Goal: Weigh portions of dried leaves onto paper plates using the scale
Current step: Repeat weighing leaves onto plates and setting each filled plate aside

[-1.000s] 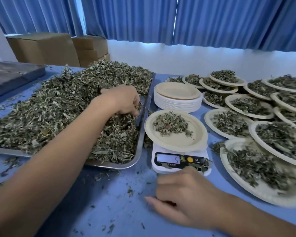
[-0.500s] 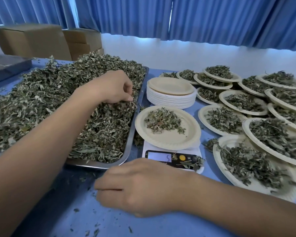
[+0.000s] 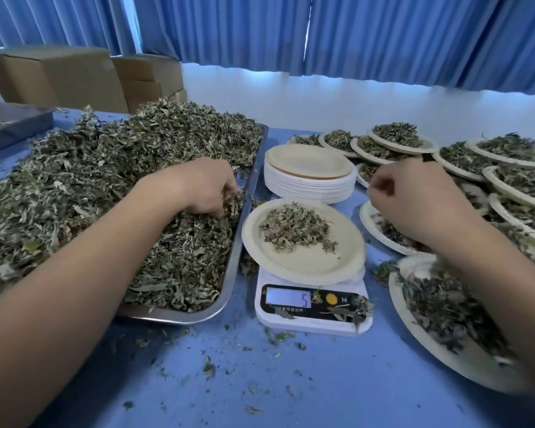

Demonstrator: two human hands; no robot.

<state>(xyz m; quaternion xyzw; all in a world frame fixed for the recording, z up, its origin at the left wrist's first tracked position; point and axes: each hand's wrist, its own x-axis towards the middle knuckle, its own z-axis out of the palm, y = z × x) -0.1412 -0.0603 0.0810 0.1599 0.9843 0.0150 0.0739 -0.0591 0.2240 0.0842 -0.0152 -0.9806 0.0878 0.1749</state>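
Dried leaves [image 3: 90, 193] are heaped high in a metal tray [image 3: 238, 242] that fills the left half of the head view. The left hand [image 3: 204, 186] is sunk into this heap at the tray's right edge, in the middle of the frame. Its fingers [image 3: 226, 199] are curled down and clamped on a clump of the leaves.

Just right of the tray, a white scale [image 3: 312, 322] is seen on the blue desk [image 3: 291, 390], with a paper plate [image 3: 306, 267] resting on it. A small portion [image 3: 294, 227] of leaves lies on the upper half of that plate. A single digit, 5, is shown on the display [image 3: 288, 299], and a few leaf scraps are strewn over the front panel of the scale.

The right hand [image 3: 414, 199] is held in the air at centre right, above filled plates, with its fingers [image 3: 380, 186] curled together. It cannot be told whether anything is pinched in them, as the hand is blurred.

A stack of empty plates [image 3: 309, 177] is placed behind the scale. Many filled plates [image 3: 522, 186] are spread overlapping across the right side, the nearest one [image 3: 476, 366] at lower right. Loose leaf crumbs are scattered on the desk in the lower part of the frame. Cardboard boxes [image 3: 59, 78] are seen at upper left, and blue curtains [image 3: 383, 35] run along the top.
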